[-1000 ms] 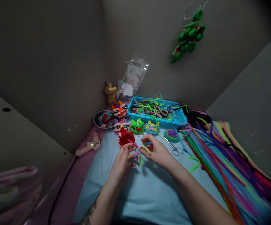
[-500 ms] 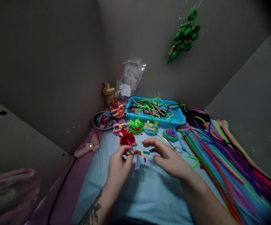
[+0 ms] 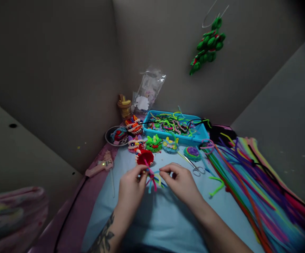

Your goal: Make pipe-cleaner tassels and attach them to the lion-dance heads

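Observation:
Between my two hands is a small bunch of multicoloured pipe cleaners [image 3: 152,177], its pink, blue and yellow ends splayed out. My left hand [image 3: 131,186] pinches the bunch near its top. A pink strand runs up from there to a red cup-shaped fuzzy piece [image 3: 145,158]. With thumb and forefinger together, my right hand [image 3: 180,181] holds the tip of a light blue strand. Just beyond sit a green fuzzy animal head [image 3: 153,143], a light blue one [image 3: 170,144] and a purple one [image 3: 134,143].
A blue tray [image 3: 177,137] of pipe cleaner scraps stands behind. Scissors [image 3: 194,167] and a purple-and-teal coil [image 3: 192,153] lie to the right, near long pipe cleaners [image 3: 258,189]. To the left are a pink glue gun [image 3: 99,167] and a metal bowl [image 3: 110,140].
My right hand has moved left and closed from an open pose onto a light blue strand. The bunch has turned slightly in my left hand, which keeps its pinch.

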Demonstrator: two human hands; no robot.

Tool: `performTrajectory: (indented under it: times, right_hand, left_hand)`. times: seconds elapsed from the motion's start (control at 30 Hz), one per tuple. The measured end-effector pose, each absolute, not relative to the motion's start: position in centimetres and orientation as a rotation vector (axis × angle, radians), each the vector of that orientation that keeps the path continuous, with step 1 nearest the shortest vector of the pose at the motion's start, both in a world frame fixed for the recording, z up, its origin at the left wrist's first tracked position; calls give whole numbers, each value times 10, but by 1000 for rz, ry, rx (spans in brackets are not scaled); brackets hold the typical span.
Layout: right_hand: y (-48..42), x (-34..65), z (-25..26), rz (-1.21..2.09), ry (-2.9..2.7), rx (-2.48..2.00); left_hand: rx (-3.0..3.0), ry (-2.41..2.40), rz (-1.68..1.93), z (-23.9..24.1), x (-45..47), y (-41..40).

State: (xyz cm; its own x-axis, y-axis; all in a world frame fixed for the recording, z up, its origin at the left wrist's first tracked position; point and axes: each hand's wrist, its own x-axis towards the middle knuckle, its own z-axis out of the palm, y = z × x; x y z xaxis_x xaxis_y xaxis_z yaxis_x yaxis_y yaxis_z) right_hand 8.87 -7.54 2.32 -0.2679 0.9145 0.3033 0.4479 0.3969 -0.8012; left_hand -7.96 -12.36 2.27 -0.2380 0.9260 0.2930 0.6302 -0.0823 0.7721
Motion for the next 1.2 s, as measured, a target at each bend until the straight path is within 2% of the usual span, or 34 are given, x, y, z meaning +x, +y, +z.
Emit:
performTrajectory:
  times: [0.2, 0.3, 0.47, 0.8, 1.03, 1.2]
  right_hand:
    - [-75, 81, 40, 536, -2147, -814]
    - [-74, 78, 35, 523, -2038, -890]
    - [-77, 79, 19, 683, -1849, -1092]
    - [-76, 74, 28, 541, -2026, -837]
    - [-79, 73, 15, 534, -1763, -1119]
    - [-78, 74, 23, 445, -1973, -875]
  left_hand:
    - [1964, 1889, 1186, 26, -74, -122]
    - [1980, 1884, 1282, 21, -76, -121]
    - [1982, 1879, 1391, 12, -83, -119]
    - [1890, 1749, 1291, 16, -75, -116]
    - [1628, 1764, 1489, 13, -74, -117]
    - [1596, 1650, 1544, 10, -72, -114]
